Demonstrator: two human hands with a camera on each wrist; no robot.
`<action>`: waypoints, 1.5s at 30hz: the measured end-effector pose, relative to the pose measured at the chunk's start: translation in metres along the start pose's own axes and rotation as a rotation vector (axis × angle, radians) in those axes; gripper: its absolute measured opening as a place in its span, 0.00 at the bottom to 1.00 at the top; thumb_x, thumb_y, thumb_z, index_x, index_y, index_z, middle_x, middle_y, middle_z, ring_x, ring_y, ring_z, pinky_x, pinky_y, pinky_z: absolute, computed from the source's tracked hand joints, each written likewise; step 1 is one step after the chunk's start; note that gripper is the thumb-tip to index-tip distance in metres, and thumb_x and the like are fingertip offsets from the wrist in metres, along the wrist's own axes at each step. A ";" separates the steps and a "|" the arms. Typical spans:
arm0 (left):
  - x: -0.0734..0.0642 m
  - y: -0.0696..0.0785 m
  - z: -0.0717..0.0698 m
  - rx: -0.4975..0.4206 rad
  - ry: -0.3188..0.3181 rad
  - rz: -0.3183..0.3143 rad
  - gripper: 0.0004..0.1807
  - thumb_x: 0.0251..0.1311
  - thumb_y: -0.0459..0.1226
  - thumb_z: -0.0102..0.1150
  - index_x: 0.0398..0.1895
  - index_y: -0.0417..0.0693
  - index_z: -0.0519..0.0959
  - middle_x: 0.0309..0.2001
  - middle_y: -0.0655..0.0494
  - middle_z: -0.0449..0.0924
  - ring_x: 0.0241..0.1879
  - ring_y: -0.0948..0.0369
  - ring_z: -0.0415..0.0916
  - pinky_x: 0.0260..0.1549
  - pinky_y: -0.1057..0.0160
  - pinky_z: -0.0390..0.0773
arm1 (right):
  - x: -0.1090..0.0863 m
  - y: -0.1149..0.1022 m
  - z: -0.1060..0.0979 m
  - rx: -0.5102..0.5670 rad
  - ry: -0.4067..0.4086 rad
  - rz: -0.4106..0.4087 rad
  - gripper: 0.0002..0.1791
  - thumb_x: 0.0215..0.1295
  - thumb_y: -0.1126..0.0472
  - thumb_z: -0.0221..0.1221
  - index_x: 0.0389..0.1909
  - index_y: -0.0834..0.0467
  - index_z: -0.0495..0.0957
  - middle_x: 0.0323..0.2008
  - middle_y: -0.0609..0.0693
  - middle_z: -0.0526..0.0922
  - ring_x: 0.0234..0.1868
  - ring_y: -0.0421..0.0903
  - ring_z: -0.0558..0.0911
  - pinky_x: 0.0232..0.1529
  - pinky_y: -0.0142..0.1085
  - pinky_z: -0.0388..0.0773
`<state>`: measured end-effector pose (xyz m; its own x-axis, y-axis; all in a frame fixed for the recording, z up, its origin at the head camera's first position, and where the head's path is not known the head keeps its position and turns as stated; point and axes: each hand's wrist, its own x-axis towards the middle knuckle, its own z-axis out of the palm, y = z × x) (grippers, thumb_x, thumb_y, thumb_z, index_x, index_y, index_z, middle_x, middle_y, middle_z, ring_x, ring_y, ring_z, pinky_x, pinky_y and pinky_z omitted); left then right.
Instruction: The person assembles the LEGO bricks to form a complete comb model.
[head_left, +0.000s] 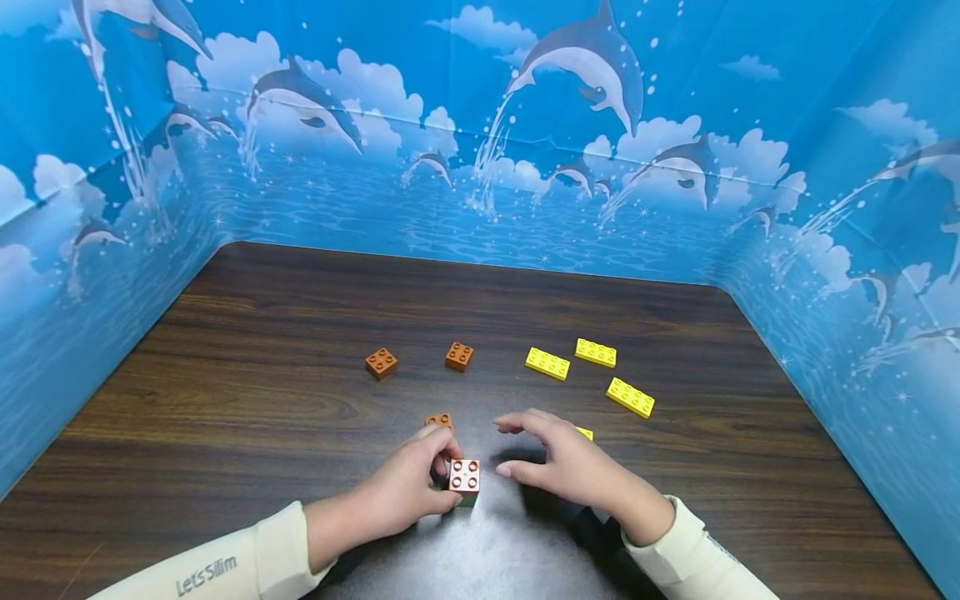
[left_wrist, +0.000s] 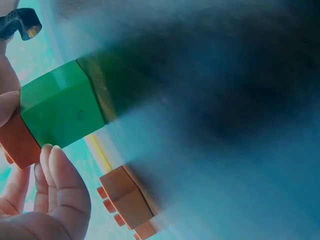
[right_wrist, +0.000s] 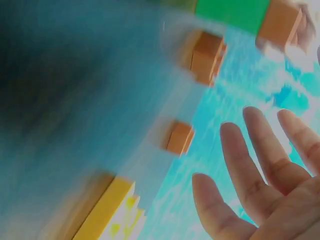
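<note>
L hand (head_left: pixel 405 483) pinches brown brick (head_left: pixel 464 476) atop green block (left_wrist: pixel 65 107); R hand (head_left: pixel 558 460) free, nothing held. Poss. risk: uneven L squeeze tips both or skews brick.

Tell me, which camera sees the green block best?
The left wrist view. There the green block looks big, with two sides showing plainly. The head view shows just a dark green sliver under an orange-brown brick; the right wrist view shows one part, cut off by the top edge.
</note>
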<state>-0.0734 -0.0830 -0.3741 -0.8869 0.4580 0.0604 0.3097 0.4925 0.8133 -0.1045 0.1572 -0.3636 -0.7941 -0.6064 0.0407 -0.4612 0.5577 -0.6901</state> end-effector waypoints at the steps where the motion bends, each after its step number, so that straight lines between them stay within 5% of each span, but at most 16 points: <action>1: 0.000 0.000 0.000 0.001 0.004 0.006 0.20 0.41 0.27 0.74 0.35 0.48 0.73 0.34 0.59 0.66 0.34 0.65 0.66 0.32 0.69 0.69 | 0.000 0.003 -0.003 0.025 0.017 0.010 0.29 0.62 0.48 0.64 0.60 0.58 0.74 0.53 0.50 0.80 0.56 0.47 0.76 0.57 0.51 0.72; 9: 0.001 0.002 0.001 0.003 -0.005 -0.023 0.20 0.41 0.27 0.73 0.34 0.47 0.73 0.33 0.59 0.66 0.34 0.64 0.66 0.31 0.69 0.69 | 0.000 0.026 -0.023 0.208 0.090 0.140 0.29 0.63 0.54 0.64 0.62 0.61 0.71 0.56 0.55 0.78 0.58 0.54 0.75 0.57 0.55 0.70; 18: 0.000 0.002 0.001 -0.015 -0.009 -0.036 0.20 0.41 0.27 0.73 0.35 0.47 0.73 0.34 0.58 0.66 0.34 0.64 0.66 0.30 0.69 0.70 | 0.000 0.048 -0.036 0.254 0.094 0.221 0.29 0.63 0.54 0.63 0.62 0.64 0.70 0.57 0.59 0.77 0.58 0.57 0.75 0.57 0.52 0.72; 33: 0.002 0.001 0.000 -0.045 -0.036 -0.051 0.20 0.42 0.26 0.73 0.36 0.45 0.73 0.35 0.56 0.66 0.34 0.63 0.66 0.26 0.69 0.71 | -0.007 0.061 -0.043 0.071 0.030 0.326 0.28 0.60 0.57 0.66 0.59 0.63 0.73 0.55 0.57 0.78 0.56 0.56 0.76 0.56 0.52 0.72; 45: 0.002 0.000 0.000 -0.059 -0.033 -0.045 0.20 0.41 0.26 0.73 0.35 0.45 0.73 0.35 0.56 0.66 0.34 0.63 0.66 0.27 0.69 0.72 | -0.013 0.062 -0.042 -0.062 0.000 0.379 0.26 0.57 0.57 0.68 0.56 0.62 0.76 0.51 0.54 0.79 0.48 0.50 0.78 0.47 0.45 0.77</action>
<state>-0.0753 -0.0818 -0.3736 -0.8873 0.4612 0.0049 0.2485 0.4691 0.8475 -0.1394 0.2231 -0.3763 -0.9130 -0.3502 -0.2092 -0.1577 0.7760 -0.6107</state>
